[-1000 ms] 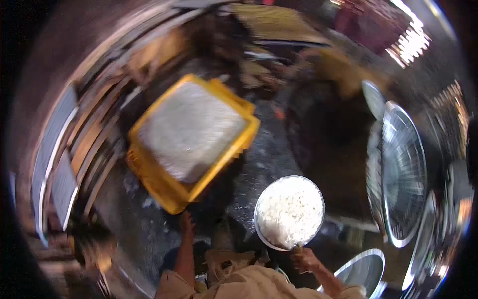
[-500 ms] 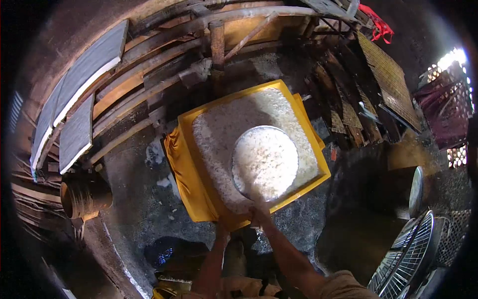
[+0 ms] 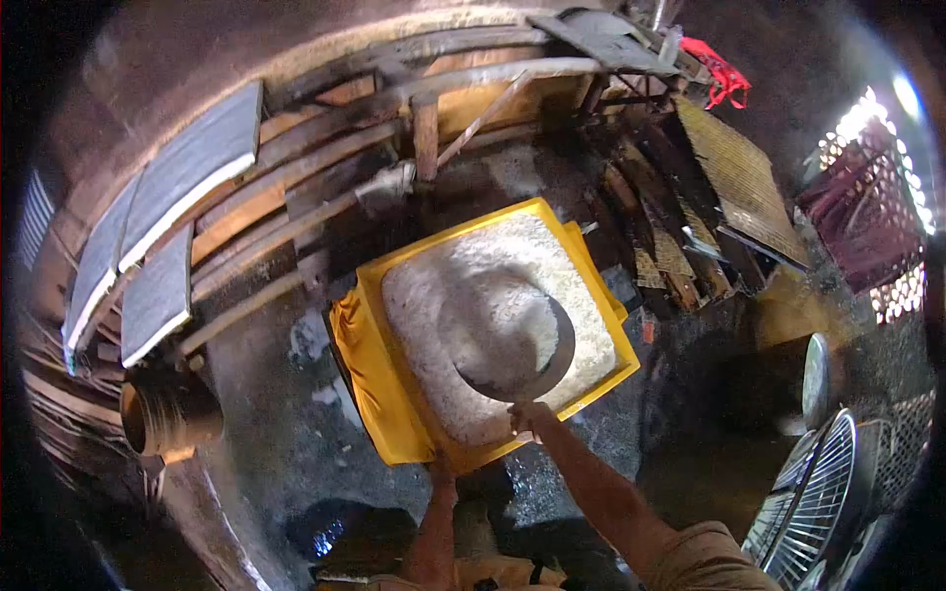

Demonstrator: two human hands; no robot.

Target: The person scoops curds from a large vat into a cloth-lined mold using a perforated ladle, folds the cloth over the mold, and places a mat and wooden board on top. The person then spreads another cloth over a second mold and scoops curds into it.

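Observation:
A round, dark-rimmed pan [image 3: 564, 345] is tilted low over white crumbly stuff [image 3: 591, 286] that fills a rectangular yellow tub [image 3: 591, 396]. Whether the pan is solid or a sieve I cannot make out, as motion blurs it. White stuff shows inside its far part. My right hand [image 3: 527, 418] is closed on the near edge of the pan, above the tub's front rim. In shadow at the tub's near left corner is my left hand [image 3: 441, 467], off the pan; its fingers are too dark to read. Folded yellow cloth [image 3: 363, 374] hangs over the tub's left side.
Wooden beams and grey boards [image 3: 192, 153] line the back left. A rusty drum [image 3: 172, 412] lies at the left. Stacked planks and a woven panel [image 3: 739, 177] lean at the back right. A metal fan [image 3: 813, 497] stands at the lower right.
The pan, heaped with white stuff before, has tipped and holds much less. My left hand has come away from beside my right hand and moved left. The view has shifted slightly.

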